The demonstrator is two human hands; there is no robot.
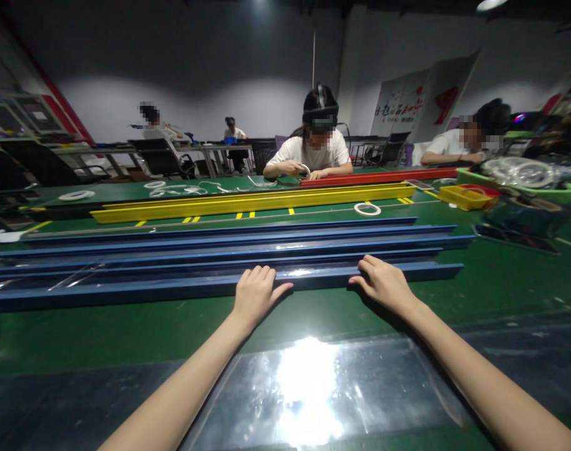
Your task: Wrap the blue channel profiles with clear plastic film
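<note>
Several long blue channel strips (125, 291) lie side by side across the table, the nearest one closest to me. My left hand (256, 291) is closed over the near wall of that front strip, its fingers bent over the top edge and its thumb pointing right along the near side. Further right, my right hand (383, 282) holds the same strip close to its right end, fingers curled over the wall and thumb toward the left. The fingertips of both hands are partly hidden inside the channel. Clear film shows within the strips at the left.
A shiny clear sheet (257, 394) lies in front of me. Beyond the blue strips are yellow channels (247, 203), a white tape roll (367, 209) and a yellow tray (466, 197). Across the table a person (313, 153) in a white shirt works at a red channel (383, 177).
</note>
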